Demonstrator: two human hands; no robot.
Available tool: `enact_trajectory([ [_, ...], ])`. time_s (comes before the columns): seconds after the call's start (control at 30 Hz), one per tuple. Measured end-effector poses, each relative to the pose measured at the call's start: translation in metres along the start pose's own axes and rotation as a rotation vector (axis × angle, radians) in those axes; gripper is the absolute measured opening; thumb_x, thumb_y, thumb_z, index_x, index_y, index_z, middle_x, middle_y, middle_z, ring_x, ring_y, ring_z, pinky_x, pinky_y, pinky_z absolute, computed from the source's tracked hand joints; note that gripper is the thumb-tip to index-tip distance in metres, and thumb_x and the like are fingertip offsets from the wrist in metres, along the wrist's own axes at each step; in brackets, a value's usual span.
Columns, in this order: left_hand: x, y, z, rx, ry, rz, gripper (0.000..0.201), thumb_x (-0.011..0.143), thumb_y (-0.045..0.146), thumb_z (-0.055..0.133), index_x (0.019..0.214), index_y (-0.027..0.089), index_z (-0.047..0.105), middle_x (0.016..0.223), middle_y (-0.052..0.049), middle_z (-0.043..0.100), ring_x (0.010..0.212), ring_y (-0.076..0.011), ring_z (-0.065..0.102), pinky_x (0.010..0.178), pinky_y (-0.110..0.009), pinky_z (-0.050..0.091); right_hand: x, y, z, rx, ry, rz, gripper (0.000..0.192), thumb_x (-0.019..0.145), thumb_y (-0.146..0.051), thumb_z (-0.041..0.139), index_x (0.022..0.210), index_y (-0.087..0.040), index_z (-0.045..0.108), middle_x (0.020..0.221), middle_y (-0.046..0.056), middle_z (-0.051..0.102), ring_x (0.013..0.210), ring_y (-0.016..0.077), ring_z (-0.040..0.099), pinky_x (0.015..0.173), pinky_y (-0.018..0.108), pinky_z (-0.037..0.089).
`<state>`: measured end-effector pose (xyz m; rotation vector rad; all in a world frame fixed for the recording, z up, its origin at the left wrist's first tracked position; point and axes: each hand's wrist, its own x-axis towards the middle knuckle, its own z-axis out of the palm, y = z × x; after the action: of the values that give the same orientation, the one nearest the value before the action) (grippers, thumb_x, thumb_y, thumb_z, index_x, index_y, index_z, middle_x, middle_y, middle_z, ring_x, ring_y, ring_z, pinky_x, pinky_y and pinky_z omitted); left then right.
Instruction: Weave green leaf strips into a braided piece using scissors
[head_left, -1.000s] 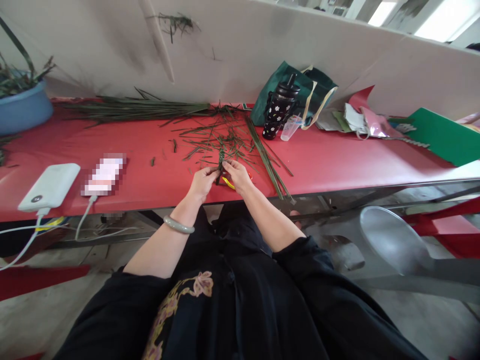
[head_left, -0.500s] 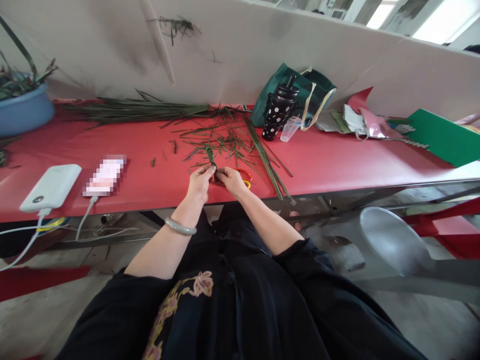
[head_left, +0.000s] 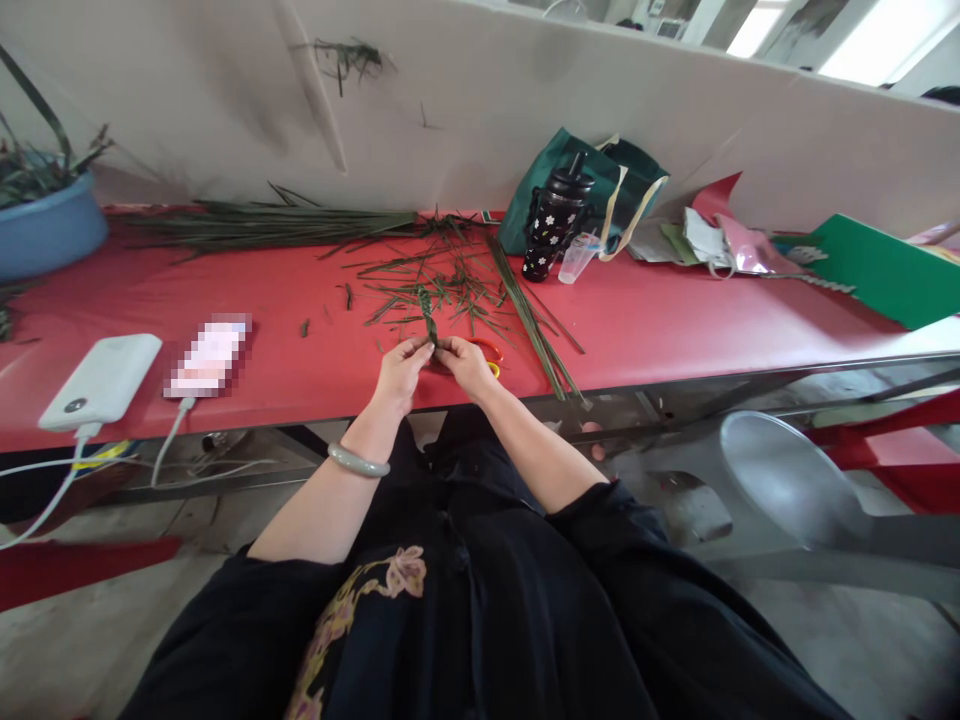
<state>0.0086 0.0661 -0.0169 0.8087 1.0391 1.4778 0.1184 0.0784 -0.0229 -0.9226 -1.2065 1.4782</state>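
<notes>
Between my fingertips is a small green braided piece of plant strips [head_left: 427,308], its woven end pointing away from me. My left hand [head_left: 403,372] pinches its near end from the left. My right hand [head_left: 463,365] pinches the same end from the other side, fingers closed and touching it. Fingers hide the lower part of the braid. Just beyond my right hand show the red and yellow handles of scissors [head_left: 491,352], partly covered by that hand. Loose green strips [head_left: 469,285] lie scattered behind the braid.
A long bundle of strips [head_left: 277,228] lies along the wall, and a shorter bundle [head_left: 529,325] lies to the right. A black flowered tumbler [head_left: 553,225], a plastic cup [head_left: 577,260] and a green bag [head_left: 525,195] stand behind. At left are a power bank [head_left: 101,380], phone [head_left: 210,355] and blue pot [head_left: 52,225].
More of the braid shows above my fingers, and it points a little more upright. Both hands have shifted slightly and still pinch its near end.
</notes>
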Motion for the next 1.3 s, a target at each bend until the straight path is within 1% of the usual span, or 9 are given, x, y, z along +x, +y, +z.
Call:
enact_trajectory([
  [0.23, 0.008, -0.009, -0.007, 0.088, 0.037, 0.032, 0.026, 0.052, 0.025, 0.071, 0.074, 0.013, 0.067, 0.065, -0.001, 0.062, 0.060, -0.0080, 0.052, 0.066, -0.023, 0.042, 0.007, 0.012, -0.002, -0.235, 0.039, -0.089, 0.012, 0.070, -0.021, 0.056, 0.079, -0.014, 0.059, 0.077, 0.001, 0.064, 0.073, 0.0116, 0.059, 0.076, 0.028, 0.049],
  [0.43, 0.006, -0.008, -0.007, 0.094, 0.023, 0.036, 0.025, 0.054, 0.028, 0.070, 0.073, 0.012, 0.065, 0.061, 0.000, 0.061, 0.054, -0.0081, 0.051, 0.059, -0.023, 0.043, 0.013, 0.029, -0.005, -0.269, -0.029, -0.088, 0.013, 0.074, -0.023, 0.052, 0.081, -0.015, 0.059, 0.070, 0.000, 0.062, 0.064, 0.0095, 0.059, 0.071, 0.026, 0.049],
  [0.7, 0.001, -0.005, -0.008, 0.138, 0.004, 0.057, 0.022, 0.057, 0.027, 0.069, 0.072, 0.012, 0.064, 0.060, -0.001, 0.060, 0.054, -0.0077, 0.050, 0.055, -0.022, 0.042, 0.007, 0.019, -0.003, -0.395, -0.068, -0.151, 0.013, 0.074, -0.024, 0.052, 0.080, -0.015, 0.058, 0.066, -0.001, 0.061, 0.061, 0.0092, 0.057, 0.065, 0.023, 0.048],
  [0.83, 0.001, -0.005, -0.010, 0.083, -0.031, 0.078, 0.030, 0.057, 0.031, 0.072, 0.079, 0.014, 0.060, 0.068, -0.001, 0.060, 0.057, -0.0081, 0.053, 0.055, -0.021, 0.042, 0.006, 0.017, -0.003, -0.387, -0.077, -0.147, 0.015, 0.076, -0.025, 0.050, 0.082, -0.015, 0.058, 0.067, -0.001, 0.061, 0.062, 0.0095, 0.057, 0.066, 0.024, 0.048],
  [0.9, 0.002, -0.002, -0.012, 0.023, 0.015, 0.096, 0.038, 0.056, 0.033, 0.074, 0.085, 0.016, 0.057, 0.075, -0.001, 0.060, 0.063, -0.0084, 0.055, 0.055, -0.019, 0.042, 0.004, 0.016, -0.004, -0.418, -0.077, -0.153, 0.017, 0.076, -0.025, 0.050, 0.086, -0.015, 0.059, 0.069, -0.001, 0.061, 0.063, 0.0095, 0.057, 0.067, 0.024, 0.047],
  [1.0, 0.004, 0.008, -0.016, -0.019, 0.169, 0.152, 0.044, 0.057, 0.036, 0.074, 0.092, 0.019, 0.054, 0.084, -0.003, 0.060, 0.074, -0.0100, 0.058, 0.057, -0.019, 0.042, -0.001, 0.014, -0.005, -0.554, -0.066, -0.195, 0.015, 0.076, -0.026, 0.051, 0.082, -0.016, 0.060, 0.069, 0.000, 0.061, 0.066, 0.0105, 0.057, 0.070, 0.024, 0.046],
  [1.1, 0.003, 0.021, -0.018, 0.003, 0.250, 0.322, 0.044, 0.059, 0.039, 0.073, 0.094, 0.018, 0.055, 0.092, -0.005, 0.060, 0.086, -0.0131, 0.058, 0.068, -0.021, 0.044, -0.006, 0.012, -0.003, -0.667, -0.049, -0.197, 0.013, 0.077, -0.026, 0.051, 0.080, -0.017, 0.060, 0.071, 0.000, 0.062, 0.069, 0.0117, 0.058, 0.070, 0.024, 0.045],
  [1.17, 0.002, 0.028, -0.017, 0.055, 0.192, 0.369, 0.043, 0.058, 0.038, 0.073, 0.091, 0.016, 0.057, 0.090, -0.005, 0.061, 0.087, -0.0141, 0.058, 0.075, -0.024, 0.045, -0.008, 0.011, -0.002, -0.703, -0.049, -0.193, 0.013, 0.077, -0.025, 0.051, 0.083, -0.018, 0.060, 0.071, 0.000, 0.063, 0.069, 0.0122, 0.058, 0.070, 0.024, 0.044],
  [1.3, 0.004, 0.038, -0.013, 0.194, -0.002, 0.231, 0.038, 0.053, 0.034, 0.075, 0.082, 0.012, 0.063, 0.080, -0.005, 0.064, 0.078, -0.0145, 0.059, 0.077, -0.028, 0.045, -0.007, 0.008, 0.000, -0.790, -0.073, -0.218, 0.012, 0.077, -0.023, 0.051, 0.084, -0.019, 0.061, 0.071, 0.000, 0.062, 0.069, 0.0129, 0.058, 0.068, 0.024, 0.043],
])
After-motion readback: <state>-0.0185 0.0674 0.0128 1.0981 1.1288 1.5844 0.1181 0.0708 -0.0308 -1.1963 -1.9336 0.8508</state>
